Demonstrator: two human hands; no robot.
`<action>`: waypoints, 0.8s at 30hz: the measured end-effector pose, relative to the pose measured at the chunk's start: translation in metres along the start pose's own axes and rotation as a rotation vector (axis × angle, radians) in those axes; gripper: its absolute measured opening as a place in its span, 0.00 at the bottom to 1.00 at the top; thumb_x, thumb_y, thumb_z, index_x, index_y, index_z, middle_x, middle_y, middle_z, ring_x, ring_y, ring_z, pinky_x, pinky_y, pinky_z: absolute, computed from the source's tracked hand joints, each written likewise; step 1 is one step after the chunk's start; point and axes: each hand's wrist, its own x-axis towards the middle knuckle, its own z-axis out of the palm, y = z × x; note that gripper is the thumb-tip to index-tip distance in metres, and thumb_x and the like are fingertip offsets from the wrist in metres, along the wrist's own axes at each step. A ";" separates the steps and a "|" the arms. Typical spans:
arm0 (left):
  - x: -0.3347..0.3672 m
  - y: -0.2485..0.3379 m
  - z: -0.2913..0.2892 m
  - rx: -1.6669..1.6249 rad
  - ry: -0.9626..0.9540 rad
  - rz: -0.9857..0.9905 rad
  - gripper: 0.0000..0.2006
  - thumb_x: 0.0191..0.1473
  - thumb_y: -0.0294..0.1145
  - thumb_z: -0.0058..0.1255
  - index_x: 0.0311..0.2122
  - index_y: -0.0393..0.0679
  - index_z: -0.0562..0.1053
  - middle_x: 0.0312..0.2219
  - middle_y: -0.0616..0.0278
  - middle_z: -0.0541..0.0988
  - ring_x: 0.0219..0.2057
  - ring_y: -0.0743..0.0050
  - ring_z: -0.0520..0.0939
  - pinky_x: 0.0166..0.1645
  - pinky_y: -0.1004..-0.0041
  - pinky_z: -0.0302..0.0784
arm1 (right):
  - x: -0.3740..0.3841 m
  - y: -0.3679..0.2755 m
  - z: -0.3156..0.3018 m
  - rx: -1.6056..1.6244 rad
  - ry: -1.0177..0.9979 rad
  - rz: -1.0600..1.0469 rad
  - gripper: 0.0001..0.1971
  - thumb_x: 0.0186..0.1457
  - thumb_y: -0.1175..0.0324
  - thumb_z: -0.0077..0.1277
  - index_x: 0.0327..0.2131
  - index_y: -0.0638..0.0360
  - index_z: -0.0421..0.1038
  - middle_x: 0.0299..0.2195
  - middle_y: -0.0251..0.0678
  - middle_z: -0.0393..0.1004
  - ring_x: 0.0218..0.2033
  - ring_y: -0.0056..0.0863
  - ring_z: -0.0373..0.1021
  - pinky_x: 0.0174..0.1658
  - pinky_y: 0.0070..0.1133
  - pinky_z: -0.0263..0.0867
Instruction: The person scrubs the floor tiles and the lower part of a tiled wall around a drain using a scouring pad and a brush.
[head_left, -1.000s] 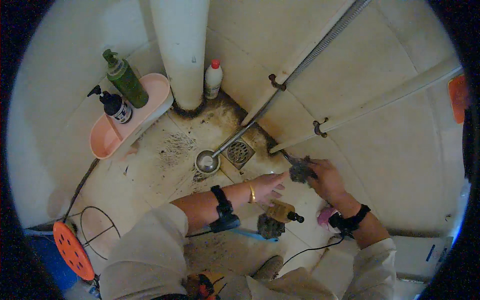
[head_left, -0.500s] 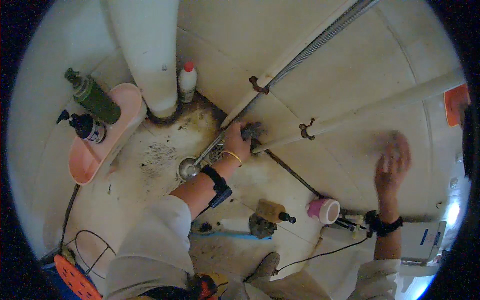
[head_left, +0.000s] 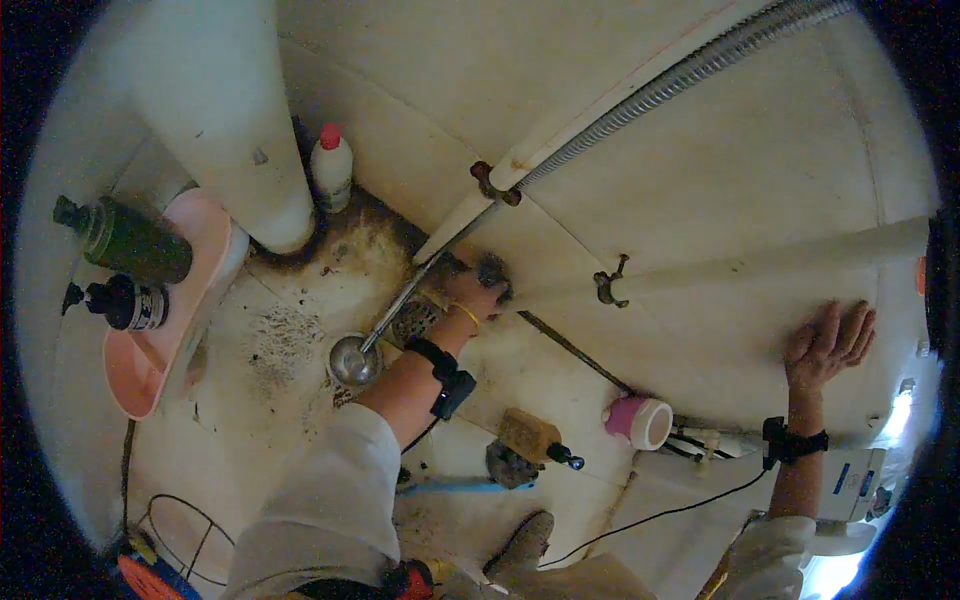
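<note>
My left hand (head_left: 474,296) reaches into the dirty floor corner where the white pipes meet. Its fingers are closed round a dark, fuzzy scouring pad (head_left: 492,270), held low by the foot of the wall beside a round floor drain grate (head_left: 413,318). Part of the pad is hidden by the fingers. To the left of that hand, a slim metal tube (head_left: 398,308) ends in a round silver fitting (head_left: 354,359) on the floor. My right hand (head_left: 832,345) rests on the pale wall (head_left: 740,345) with its fingers spread, holding nothing.
A pink caddy (head_left: 134,372) with a green bottle (head_left: 138,240) and a dark pump bottle (head_left: 122,303) stands left. Behind are a thick white pipe (head_left: 215,120) and a red-capped bottle (head_left: 332,170). An amber bottle (head_left: 528,435), blue stick (head_left: 465,487) and pink-white cup (head_left: 640,421) lie nearer.
My right hand, blurred in mid-air before, now lies against the wall, lower and farther right. The left hand stays in the corner with the pad. The whole view has shifted slightly.
</note>
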 end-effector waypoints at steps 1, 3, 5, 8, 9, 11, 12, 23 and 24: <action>-0.002 0.003 -0.003 0.047 -0.048 0.106 0.26 0.41 0.53 0.55 0.36 0.37 0.76 0.32 0.45 0.78 0.36 0.48 0.78 0.43 0.62 0.73 | -0.001 0.002 -0.002 -0.008 0.000 -0.007 0.22 0.60 0.55 0.33 0.53 0.53 0.60 0.57 0.49 0.55 0.58 0.49 0.53 0.58 0.43 0.45; -0.005 0.007 -0.003 0.094 -0.090 0.209 0.25 0.41 0.51 0.56 0.36 0.37 0.75 0.32 0.45 0.78 0.36 0.47 0.78 0.43 0.62 0.73 | -0.004 0.003 -0.003 -0.013 0.004 -0.013 0.22 0.60 0.55 0.33 0.53 0.54 0.60 0.57 0.49 0.55 0.58 0.49 0.52 0.58 0.43 0.45; -0.006 0.009 0.003 -0.085 -0.189 0.223 0.24 0.41 0.48 0.56 0.37 0.37 0.75 0.32 0.46 0.78 0.37 0.47 0.78 0.44 0.61 0.72 | -0.008 0.005 -0.004 -0.039 -0.031 -0.012 0.22 0.60 0.55 0.32 0.54 0.54 0.60 0.57 0.49 0.55 0.59 0.49 0.50 0.58 0.43 0.44; 0.004 0.003 0.022 -0.035 -0.086 0.260 0.20 0.42 0.44 0.55 0.36 0.38 0.76 0.33 0.48 0.78 0.38 0.49 0.78 0.43 0.61 0.73 | -0.007 0.006 -0.010 -0.049 -0.075 0.001 0.22 0.61 0.56 0.31 0.54 0.55 0.59 0.57 0.50 0.54 0.59 0.50 0.49 0.59 0.43 0.43; 0.016 -0.016 0.032 -0.025 -0.067 0.246 0.20 0.42 0.44 0.55 0.36 0.38 0.76 0.33 0.48 0.78 0.38 0.49 0.78 0.43 0.61 0.73 | -0.005 0.001 -0.006 -0.034 -0.058 0.010 0.22 0.61 0.56 0.31 0.54 0.55 0.59 0.57 0.50 0.54 0.59 0.50 0.49 0.59 0.43 0.43; 0.036 -0.064 0.053 0.281 0.065 -0.012 0.19 0.43 0.42 0.54 0.38 0.40 0.76 0.36 0.51 0.78 0.39 0.51 0.78 0.43 0.61 0.74 | 0.002 -0.007 -0.001 0.037 -0.030 0.036 0.21 0.61 0.57 0.31 0.54 0.55 0.59 0.57 0.51 0.54 0.59 0.50 0.49 0.59 0.43 0.42; 0.036 -0.057 0.054 0.311 0.046 -0.049 0.20 0.44 0.44 0.54 0.39 0.39 0.75 0.37 0.50 0.77 0.40 0.51 0.78 0.43 0.61 0.74 | -0.002 -0.001 -0.003 0.018 -0.048 0.021 0.21 0.61 0.57 0.31 0.54 0.55 0.59 0.57 0.51 0.54 0.59 0.50 0.49 0.59 0.43 0.42; -0.006 0.038 -0.017 -0.109 -0.116 0.113 0.33 0.42 0.56 0.55 0.39 0.29 0.72 0.40 0.40 0.74 0.42 0.46 0.76 0.47 0.59 0.71 | -0.012 0.006 -0.005 -0.043 -0.057 0.020 0.21 0.60 0.59 0.32 0.53 0.55 0.60 0.57 0.50 0.54 0.59 0.51 0.50 0.59 0.43 0.44; -0.004 0.037 -0.013 -0.111 -0.118 0.116 0.33 0.42 0.56 0.55 0.39 0.29 0.72 0.40 0.40 0.74 0.42 0.46 0.76 0.47 0.59 0.71 | -0.013 0.007 -0.006 -0.047 -0.059 0.018 0.21 0.60 0.59 0.32 0.53 0.55 0.60 0.57 0.50 0.54 0.59 0.51 0.50 0.59 0.43 0.44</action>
